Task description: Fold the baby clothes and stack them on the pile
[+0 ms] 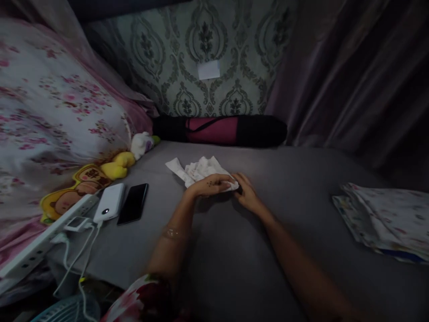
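Note:
A crumpled white cloth (201,169) with ruffled folds lies on the grey bed sheet (284,179), in front of me. My left hand (212,184) is closed on its near edge, with the fingers reaching toward the right end. At that right end my right hand (248,194) meets the cloth, its fingers curled around the corner and partly hidden. The two hands almost touch there. A small dark patch shows between them, too unclear to name.
Left of me lie a black phone (133,204), a white power bank (110,202) and a power strip (50,237) with cables. Plush toys (117,165) line that side. A black and pink bolster-shaped bag (214,130) rests by the wall; folded fabric (389,214) sits at right.

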The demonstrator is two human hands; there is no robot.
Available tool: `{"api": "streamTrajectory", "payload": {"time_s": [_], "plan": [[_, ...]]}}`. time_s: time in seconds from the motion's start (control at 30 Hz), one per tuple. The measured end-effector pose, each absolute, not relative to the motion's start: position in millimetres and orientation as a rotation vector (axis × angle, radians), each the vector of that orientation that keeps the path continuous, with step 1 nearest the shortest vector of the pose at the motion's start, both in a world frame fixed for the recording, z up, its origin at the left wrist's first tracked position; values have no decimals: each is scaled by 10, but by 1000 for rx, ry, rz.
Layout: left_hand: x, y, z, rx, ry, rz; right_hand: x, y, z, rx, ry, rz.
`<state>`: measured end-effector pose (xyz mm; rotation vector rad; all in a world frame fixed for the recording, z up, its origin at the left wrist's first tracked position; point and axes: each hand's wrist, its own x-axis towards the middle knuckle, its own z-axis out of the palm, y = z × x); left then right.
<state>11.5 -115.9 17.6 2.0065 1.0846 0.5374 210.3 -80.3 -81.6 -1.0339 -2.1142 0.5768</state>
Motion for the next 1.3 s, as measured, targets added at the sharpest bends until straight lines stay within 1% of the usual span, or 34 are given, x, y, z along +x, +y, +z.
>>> {"api": "streamTrajectory", "payload": {"time_s": [0.1, 0.23, 0.3, 0.37, 0.47, 0.57, 0.67, 0.77, 0.83, 0.97, 1.13, 1.3], "plan": [[189, -1230, 261, 1875, 1073, 486, 2196, -789, -652, -977, -2120, 738], [197, -1236, 240, 1796, 1140, 598, 2411, -789, -319, -1074, -2042, 912], [190, -1250, 267, 1787, 1128, 644, 2556, -832, -83, -1151, -2030, 906], [187, -1288, 340, 1794, 1039, 689, 2698, -936, 198, -1182, -2039, 820], [192, -1366, 476, 1788, 887, 733, 2885, -1168, 616, -1212, -1979, 797], [218, -1388, 512, 1777, 807, 731, 3060, -1306, 818, -1321, -2033, 903], [316, -1307, 358, 1804, 839, 725, 3233, -1199, 666, -1393, -2177, 1025], [495, -1188, 89, 1808, 1021, 739, 3359, -970, 333, -1617, -2249, 1025], [615, -1134, -59, 1796, 1087, 699, 3376, -862, 165, -1668, -2288, 1024], [741, -1117, -146, 1791, 1125, 725, 3197, -853, 114, -1453, -2290, 988], [735, -1155, -59, 1691, 1191, 798, 2823, -948, 187, -1144, -2270, 1216], [655, -1127, -15, 1678, 1156, 828, 2773, -911, 138, -1072, -2248, 1249]]}}
